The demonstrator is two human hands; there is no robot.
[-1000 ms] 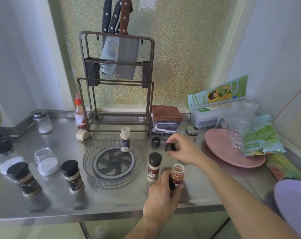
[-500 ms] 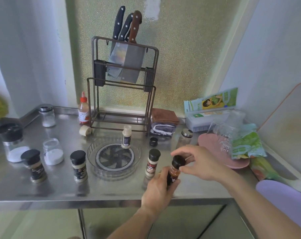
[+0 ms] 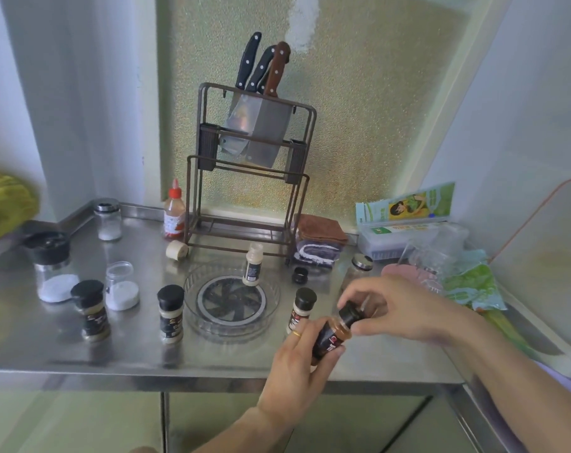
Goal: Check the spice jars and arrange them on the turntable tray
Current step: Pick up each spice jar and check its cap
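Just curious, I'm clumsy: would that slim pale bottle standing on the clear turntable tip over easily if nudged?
Probably yes. The pale bottle is tall and narrow, so it is likely tippy. It stands near the turntable tray's rim, so spinning could topple it. It looks like light plastic.

1. Four black-capped spice jars (one of them held).
2. One uncapped jar on the single turntable tray.
3. Three knives in the rack.
4. Two hands.
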